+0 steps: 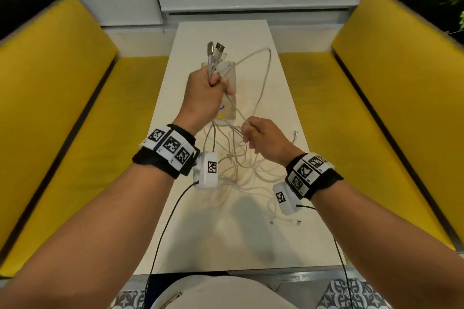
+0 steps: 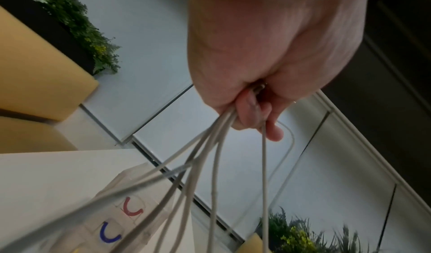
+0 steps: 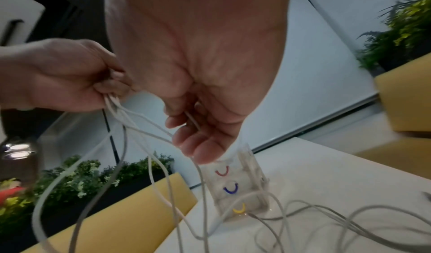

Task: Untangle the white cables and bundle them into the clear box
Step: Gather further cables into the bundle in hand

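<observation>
With the left hand (image 1: 202, 93) fisted round the plug ends of the white cables (image 1: 238, 168) above the clear box (image 1: 232, 108), the right hand (image 1: 263, 137) pinching 1 strand should draw it slowly, avoiding tightening the table tangle.

A narrow white counter (image 1: 288, 83) runs up the centre of the head view, between two yellow benches (image 1: 62, 108). On it, near mid-frame, lies a clear box (image 1: 232, 88) bearing red, blue and yellow curved marks. Below the box, toward the lower centre, a loose tangle of white cables (image 1: 241, 173) spreads over the surface. Two short cable ends (image 1: 286, 221) lie at lower right, apart from the tangle.
</observation>
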